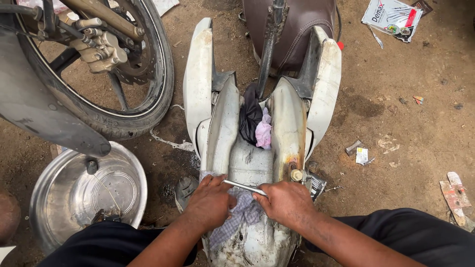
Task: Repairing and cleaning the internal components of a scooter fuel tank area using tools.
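Hands [210, 200] [286, 200] on metal rod [243, 187]

A single head-worn view is aimed steeply down at close range, with the left hand [210, 201] and right hand [285, 200] framed low at centre; dirt ground [410, 123] is seen beyond and beside them.

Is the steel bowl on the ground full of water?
No, the steel bowl beside the left hand looks dry, with only a little dark debris at its bottom.
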